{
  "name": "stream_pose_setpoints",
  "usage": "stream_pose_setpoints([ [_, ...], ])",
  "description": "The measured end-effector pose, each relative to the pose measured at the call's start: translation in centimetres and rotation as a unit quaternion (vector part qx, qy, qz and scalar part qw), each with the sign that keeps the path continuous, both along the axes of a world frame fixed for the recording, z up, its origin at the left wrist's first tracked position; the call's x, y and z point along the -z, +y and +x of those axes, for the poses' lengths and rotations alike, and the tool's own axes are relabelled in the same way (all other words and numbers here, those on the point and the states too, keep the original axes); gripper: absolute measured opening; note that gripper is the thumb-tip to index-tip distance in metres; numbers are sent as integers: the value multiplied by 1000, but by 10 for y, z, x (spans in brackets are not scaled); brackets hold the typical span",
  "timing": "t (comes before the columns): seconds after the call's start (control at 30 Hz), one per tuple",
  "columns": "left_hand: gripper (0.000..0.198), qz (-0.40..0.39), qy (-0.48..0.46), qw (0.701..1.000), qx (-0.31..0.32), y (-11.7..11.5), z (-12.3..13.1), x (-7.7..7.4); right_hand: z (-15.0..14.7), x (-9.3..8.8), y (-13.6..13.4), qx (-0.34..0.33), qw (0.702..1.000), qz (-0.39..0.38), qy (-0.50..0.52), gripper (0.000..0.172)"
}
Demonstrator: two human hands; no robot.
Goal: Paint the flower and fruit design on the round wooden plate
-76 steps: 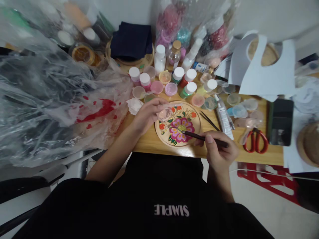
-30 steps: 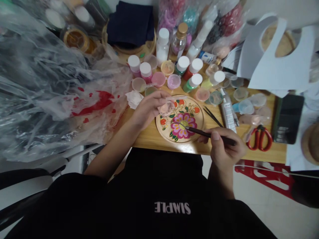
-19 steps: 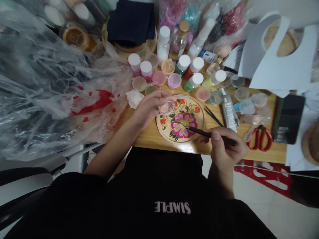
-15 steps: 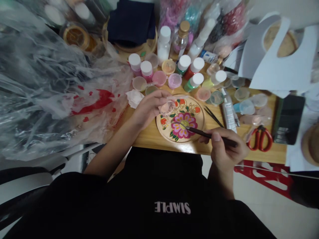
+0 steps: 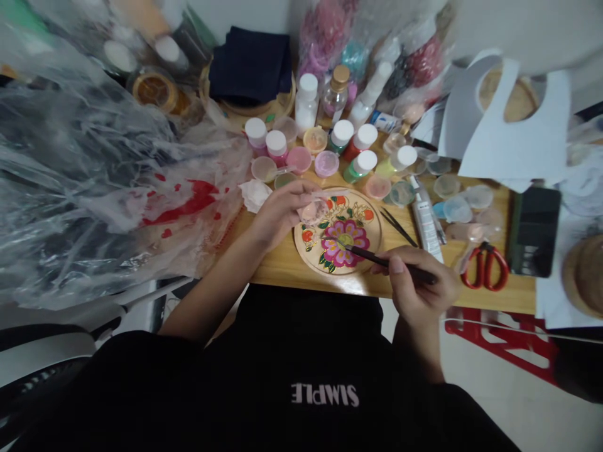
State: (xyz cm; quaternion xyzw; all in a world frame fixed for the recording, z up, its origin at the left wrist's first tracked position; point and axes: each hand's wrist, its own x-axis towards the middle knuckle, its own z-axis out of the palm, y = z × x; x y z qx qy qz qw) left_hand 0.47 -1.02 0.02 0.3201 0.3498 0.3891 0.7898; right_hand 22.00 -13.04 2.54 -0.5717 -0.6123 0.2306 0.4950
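A round wooden board (image 5: 308, 262) lies near the table's front edge, bearing a pink and purple flower (image 5: 333, 252), green leaves and small orange fruits outlined in gold. My left hand (image 5: 287, 212) is closed on a small clear plastic cup (image 5: 311, 212), held above the board's upper left. In my right hand (image 5: 417, 282) is a dark-handled tool (image 5: 377, 258) with a thin metal end, gripped like a pen. Its tip is over the flower's left petals; whether it touches them I cannot tell. Black tweezers (image 5: 398, 227) rest just right of the board.
Several white-capped paint bottles (image 5: 364, 162) and small cups (image 5: 326, 163) stand behind the board. To the right are a white tube (image 5: 426, 220), red-handled scissors (image 5: 485, 267) and a dark phone (image 5: 536, 231). Crumpled clear plastic (image 5: 117, 188) covers the left side, beside a crumpled tissue (image 5: 255, 196).
The camera view has shifted slightly, so the table's items sit lower in the picture. Both hands keep their holds and stay almost where they were over the board.
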Motion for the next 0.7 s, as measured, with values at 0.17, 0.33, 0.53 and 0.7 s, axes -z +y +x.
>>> stream_pose_setpoints([
  [0.17, 28, 6, 10, 1000, -4, 0, -1, 2, -7, -12, 14, -33, 999, 17, -25, 9],
  [0.33, 27, 8, 24, 1000, -2, 0, -1, 0, 3, -11, 27, -28, 998, -19, 44, 10],
  [0.53, 19, -4, 32, 999, -13, 0, 1, -3, 25, 14, 37, 126, 944, -7, 306, 34],
  [0.7, 13, 31, 5, 999, -30, 0, -3, -12, 22, 34, 33, 130, 923, -18, 361, 36],
])
